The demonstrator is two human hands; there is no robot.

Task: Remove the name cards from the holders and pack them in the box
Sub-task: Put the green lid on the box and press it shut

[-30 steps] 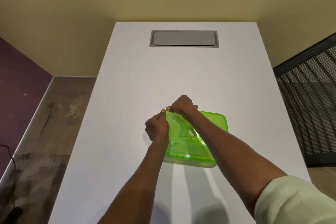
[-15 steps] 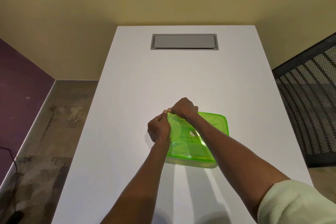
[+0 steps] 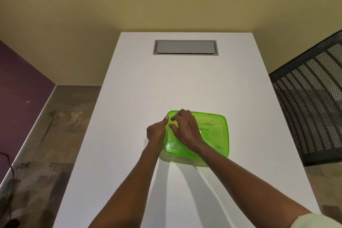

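— Since 1 second ago? Both hands left the lifted corner; the lid lies flat.

— Now?

— 1 translucent green plastic box (image 3: pixel 216 135) sits on the near white table (image 3: pixel 138 98). Left hand (image 3: pixel 157 131), thumb out, touches its left edge; right hand (image 3: pixel 185 128) presses the lid, fingers loosely bent.

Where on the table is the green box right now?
In the head view, the green box sits on the near half of the white table, right of centre, under both hands, well short of the grey hatch.
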